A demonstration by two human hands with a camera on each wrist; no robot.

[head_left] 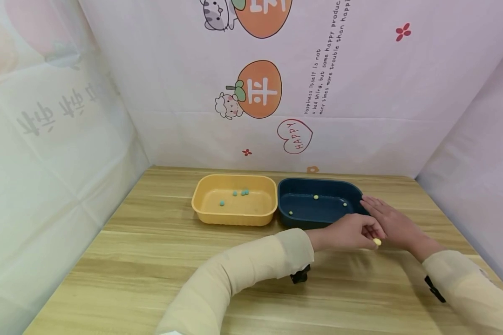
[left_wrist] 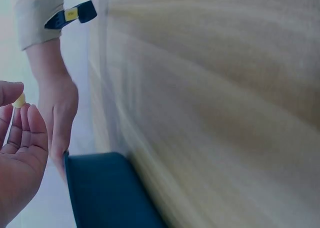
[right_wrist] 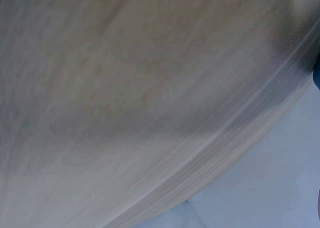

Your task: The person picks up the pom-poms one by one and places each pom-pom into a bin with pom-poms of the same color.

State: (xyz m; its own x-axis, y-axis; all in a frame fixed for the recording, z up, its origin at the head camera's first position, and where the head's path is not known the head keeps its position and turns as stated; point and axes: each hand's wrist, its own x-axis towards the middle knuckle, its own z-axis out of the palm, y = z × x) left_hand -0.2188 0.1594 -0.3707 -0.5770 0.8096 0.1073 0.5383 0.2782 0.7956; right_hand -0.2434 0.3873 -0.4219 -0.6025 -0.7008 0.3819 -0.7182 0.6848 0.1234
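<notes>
My left hand (head_left: 348, 231) pinches a small yellow ball (head_left: 377, 242) between thumb and fingertips. It is just in front of the dark blue bin (head_left: 322, 221), at its right end. In the left wrist view the same yellow ball (left_wrist: 19, 100) shows between the thumb and fingers of my left hand (left_wrist: 22, 153). My right hand (head_left: 391, 224) has its fingers stretched forward against the blue bin's right rim; its thumb is hidden. Several small yellow-green balls (head_left: 316, 197) lie apart on the blue bin's floor.
A yellow bin (head_left: 234, 218) stands directly left of the blue one, holding several small blue balls (head_left: 222, 203). Both sit toward the back of a wood-grain table (head_left: 151, 260). Printed white cloth (head_left: 360, 139) hangs behind and at the sides. The right wrist view shows mostly blurred table.
</notes>
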